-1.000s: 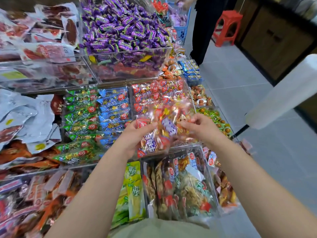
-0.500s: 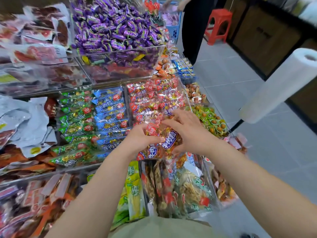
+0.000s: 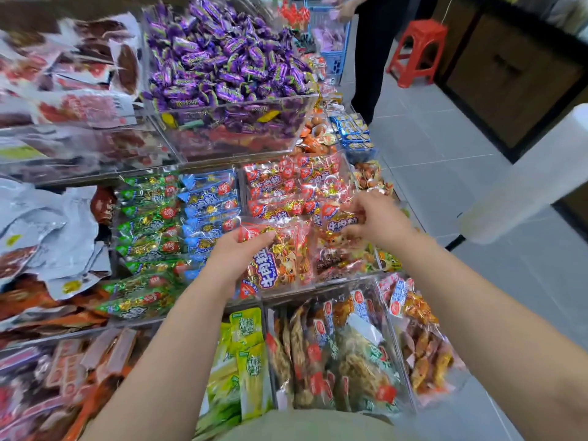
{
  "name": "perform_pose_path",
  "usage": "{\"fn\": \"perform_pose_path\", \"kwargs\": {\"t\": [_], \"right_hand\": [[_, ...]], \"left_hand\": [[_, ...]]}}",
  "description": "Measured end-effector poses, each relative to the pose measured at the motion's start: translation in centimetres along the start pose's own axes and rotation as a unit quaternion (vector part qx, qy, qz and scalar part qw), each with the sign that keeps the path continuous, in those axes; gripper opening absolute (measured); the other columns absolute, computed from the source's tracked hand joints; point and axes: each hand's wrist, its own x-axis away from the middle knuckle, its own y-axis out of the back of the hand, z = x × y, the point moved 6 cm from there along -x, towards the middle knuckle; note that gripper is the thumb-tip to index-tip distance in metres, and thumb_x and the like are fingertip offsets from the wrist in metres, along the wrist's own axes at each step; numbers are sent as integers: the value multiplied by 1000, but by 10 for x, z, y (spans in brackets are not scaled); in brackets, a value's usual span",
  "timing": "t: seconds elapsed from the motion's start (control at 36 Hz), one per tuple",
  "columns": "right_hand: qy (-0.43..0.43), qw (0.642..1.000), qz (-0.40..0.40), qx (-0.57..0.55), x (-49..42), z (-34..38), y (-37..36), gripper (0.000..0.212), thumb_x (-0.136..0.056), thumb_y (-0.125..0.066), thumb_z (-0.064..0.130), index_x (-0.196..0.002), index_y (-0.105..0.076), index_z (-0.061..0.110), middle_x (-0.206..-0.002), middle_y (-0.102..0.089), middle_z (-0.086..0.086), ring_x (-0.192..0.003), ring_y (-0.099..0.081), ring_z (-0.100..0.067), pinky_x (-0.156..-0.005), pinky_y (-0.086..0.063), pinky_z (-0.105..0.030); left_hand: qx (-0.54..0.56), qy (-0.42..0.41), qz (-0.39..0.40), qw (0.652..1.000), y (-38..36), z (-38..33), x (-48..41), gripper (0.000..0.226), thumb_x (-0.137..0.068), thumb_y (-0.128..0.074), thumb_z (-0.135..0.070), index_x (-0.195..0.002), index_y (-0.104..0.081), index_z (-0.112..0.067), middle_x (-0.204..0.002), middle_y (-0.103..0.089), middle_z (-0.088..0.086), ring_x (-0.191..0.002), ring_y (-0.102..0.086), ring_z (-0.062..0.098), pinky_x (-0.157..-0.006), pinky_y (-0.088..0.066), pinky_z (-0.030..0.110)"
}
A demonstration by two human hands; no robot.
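Note:
I stand at a snack display with clear plastic bins. My left hand [image 3: 235, 254] grips a red beef-cube snack packet [image 3: 278, 265] and holds it just above the front edge of the bin of red packets [image 3: 296, 186]. My right hand [image 3: 380, 218] reaches over the right side of that same bin. Its curled fingers and thumb pinch another red packet [image 3: 337, 222] that lies among the others.
Bins of green packets [image 3: 146, 218] and blue packets [image 3: 210, 205] lie to the left, purple candies [image 3: 222, 55] behind. A white roll of plastic bags [image 3: 528, 183] juts in at the right. A person in black [image 3: 372, 58], a blue basket [image 3: 332, 49] and a red stool [image 3: 416, 49] stand up the aisle.
Both hands held a bundle of red packets together. Now my right hand has moved off to the right onto a packet in the bin, and my left hand keeps one packet.

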Motion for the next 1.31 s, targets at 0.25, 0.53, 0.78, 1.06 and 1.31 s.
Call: {"fn": "perform_pose_path", "kwargs": {"t": [0.25, 0.53, 0.78, 1.06, 1.31], "right_hand": [[68, 981, 71, 169, -1, 11, -62, 103, -80, -66, 42, -148, 11, 26, -156, 7, -9, -143, 12, -30, -109, 15, -43], [101, 953, 142, 249, -29, 7, -90, 109, -91, -50, 33, -115, 56, 21, -143, 42, -7, -123, 48, -27, -100, 32, -49], [125, 943, 170, 256, -37, 11, -83, 115, -80, -52, 67, -139, 34, 20, -146, 39, -5, -134, 36, -29, -109, 20, -53], [167, 943, 73, -277, -3, 66, 17, 58, -83, -67, 30, -137, -44, 31, -137, -44, 13, -126, -38, 4, -105, -27, -15], [2, 928, 189, -322, 26, 35, -4, 57, -76, -77, 24, -111, -45, 55, -107, -58, 20, -92, -60, 5, -65, -48, -8]], "left_hand": [[1, 21, -24, 999, 15, 9, -3, 27, -79, -77, -32, -97, -66, -15, -87, -76, 8, -83, -73, 30, -83, -56, 52], [58, 49, -39, 996, 8, 6, 3, 19, -84, -72, -21, -95, -61, -11, -83, -75, 10, -78, -72, 30, -80, -58, 51], [146, 47, 83, 985, -16, -11, 22, 23, -92, -47, 9, -113, -47, -2, -92, -66, 15, -75, -68, 22, -61, -60, 37], [-131, -98, 29, 986, -24, -27, 12, 9, -78, -78, -25, -78, -70, -22, -56, -62, -16, -45, -50, -4, -45, -37, 10], [-100, -99, 45, 989, -44, -40, 8, 24, -75, -80, -29, -91, -64, -20, -84, -72, 0, -74, -72, 13, -64, -58, 26]]}}
